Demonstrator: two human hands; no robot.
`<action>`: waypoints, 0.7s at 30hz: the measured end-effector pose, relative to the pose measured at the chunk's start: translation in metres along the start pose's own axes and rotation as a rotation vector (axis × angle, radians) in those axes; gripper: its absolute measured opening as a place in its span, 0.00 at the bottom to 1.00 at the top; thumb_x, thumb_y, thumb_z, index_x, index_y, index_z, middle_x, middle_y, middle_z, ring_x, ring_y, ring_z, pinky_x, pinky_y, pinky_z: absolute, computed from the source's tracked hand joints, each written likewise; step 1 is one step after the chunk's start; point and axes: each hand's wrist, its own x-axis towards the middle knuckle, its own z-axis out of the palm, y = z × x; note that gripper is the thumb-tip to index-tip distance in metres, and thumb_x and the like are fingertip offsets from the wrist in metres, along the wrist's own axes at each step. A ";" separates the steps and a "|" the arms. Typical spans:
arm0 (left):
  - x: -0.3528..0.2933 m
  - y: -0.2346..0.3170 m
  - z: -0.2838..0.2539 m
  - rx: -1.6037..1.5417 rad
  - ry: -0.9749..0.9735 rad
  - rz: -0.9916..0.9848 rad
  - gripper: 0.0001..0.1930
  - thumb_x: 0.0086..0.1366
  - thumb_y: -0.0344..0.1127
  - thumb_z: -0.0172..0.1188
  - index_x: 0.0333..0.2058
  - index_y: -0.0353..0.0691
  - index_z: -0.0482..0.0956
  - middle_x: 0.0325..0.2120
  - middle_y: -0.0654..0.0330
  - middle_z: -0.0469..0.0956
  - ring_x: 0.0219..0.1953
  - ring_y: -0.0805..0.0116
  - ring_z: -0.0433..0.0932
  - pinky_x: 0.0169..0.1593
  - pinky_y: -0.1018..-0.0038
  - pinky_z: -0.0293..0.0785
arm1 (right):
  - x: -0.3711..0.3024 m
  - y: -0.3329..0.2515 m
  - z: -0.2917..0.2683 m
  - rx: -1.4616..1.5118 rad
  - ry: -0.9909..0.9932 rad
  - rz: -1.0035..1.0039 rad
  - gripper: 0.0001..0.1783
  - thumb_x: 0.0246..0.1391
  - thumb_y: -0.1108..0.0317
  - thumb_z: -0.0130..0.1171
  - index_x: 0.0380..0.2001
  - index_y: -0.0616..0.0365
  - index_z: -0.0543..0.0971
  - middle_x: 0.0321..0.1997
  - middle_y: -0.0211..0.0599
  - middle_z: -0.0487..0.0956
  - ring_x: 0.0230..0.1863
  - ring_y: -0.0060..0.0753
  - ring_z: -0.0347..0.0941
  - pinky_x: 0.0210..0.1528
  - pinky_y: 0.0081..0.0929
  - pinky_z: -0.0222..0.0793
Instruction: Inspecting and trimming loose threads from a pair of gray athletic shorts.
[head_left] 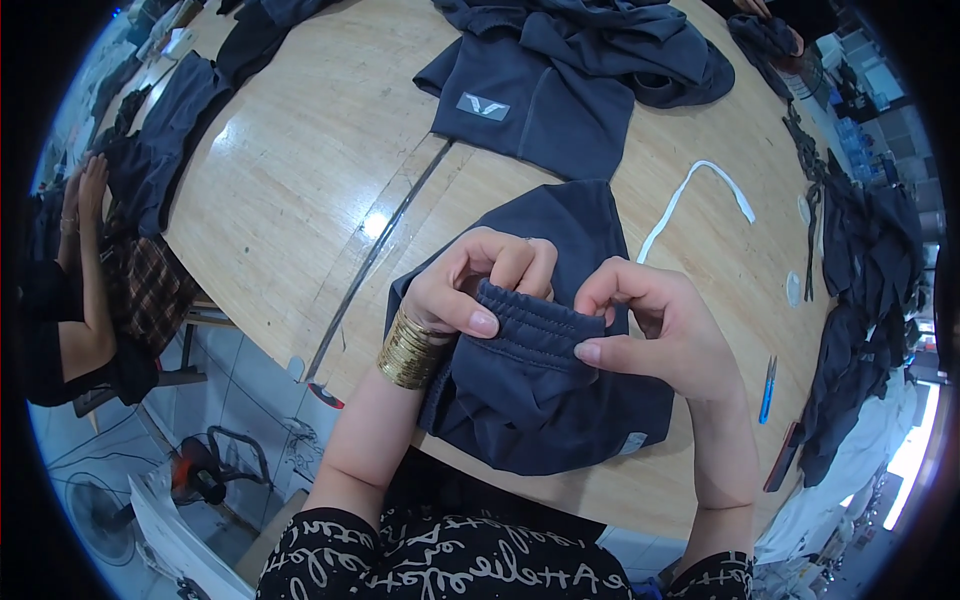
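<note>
My left hand (pixel 455 285) and right hand (pixel 682 335), each nearly closed, pinched opposite ends of the stitched band (pixel 540 330) on a dark garment (pixel 520 410) at the near edge of a wooden table (pixel 300 150).

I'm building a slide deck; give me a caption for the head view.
Left hand and right hand hold the gathered, stitched band of a dark garment over a wooden table.

Clothing workshop: dark garments (pixel 560 425), worktable (pixel 290 160)

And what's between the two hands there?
A gathered, stitched dark fabric band, pinched by the left hand and right hand, as the head view shows.
</note>
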 end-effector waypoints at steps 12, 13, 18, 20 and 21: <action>0.002 0.014 0.013 0.213 0.109 -0.209 0.11 0.45 0.32 0.66 0.21 0.39 0.71 0.22 0.65 0.71 0.23 0.81 0.65 0.29 0.84 0.62 | -0.003 -0.003 0.002 0.037 0.040 0.079 0.09 0.38 0.73 0.64 0.27 0.59 0.77 0.28 0.23 0.71 0.31 0.15 0.62 0.36 0.14 0.56; 0.003 0.017 0.015 0.346 0.135 -0.287 0.10 0.45 0.32 0.67 0.24 0.37 0.73 0.23 0.66 0.73 0.25 0.83 0.66 0.30 0.85 0.62 | -0.003 -0.003 0.002 0.013 0.051 0.086 0.08 0.39 0.73 0.63 0.27 0.59 0.77 0.28 0.23 0.70 0.31 0.15 0.61 0.36 0.14 0.55; 0.006 0.025 0.023 0.492 0.092 -0.370 0.11 0.47 0.29 0.67 0.30 0.35 0.76 0.26 0.68 0.74 0.28 0.85 0.69 0.33 0.88 0.64 | -0.007 0.009 -0.001 0.024 0.063 0.006 0.07 0.41 0.72 0.63 0.27 0.59 0.78 0.26 0.23 0.71 0.30 0.16 0.60 0.34 0.15 0.56; 0.005 0.023 0.022 0.516 0.093 -0.389 0.10 0.48 0.28 0.66 0.31 0.35 0.77 0.26 0.68 0.74 0.29 0.85 0.70 0.35 0.88 0.65 | -0.008 0.008 -0.001 0.042 0.064 0.035 0.07 0.40 0.75 0.62 0.27 0.60 0.78 0.28 0.25 0.70 0.30 0.15 0.62 0.35 0.14 0.55; 0.004 0.021 0.018 0.505 0.068 -0.350 0.10 0.49 0.28 0.66 0.31 0.35 0.77 0.27 0.68 0.74 0.29 0.84 0.70 0.35 0.87 0.65 | -0.008 0.008 0.000 0.089 0.052 0.061 0.07 0.40 0.75 0.62 0.27 0.60 0.78 0.28 0.25 0.70 0.31 0.15 0.62 0.35 0.14 0.56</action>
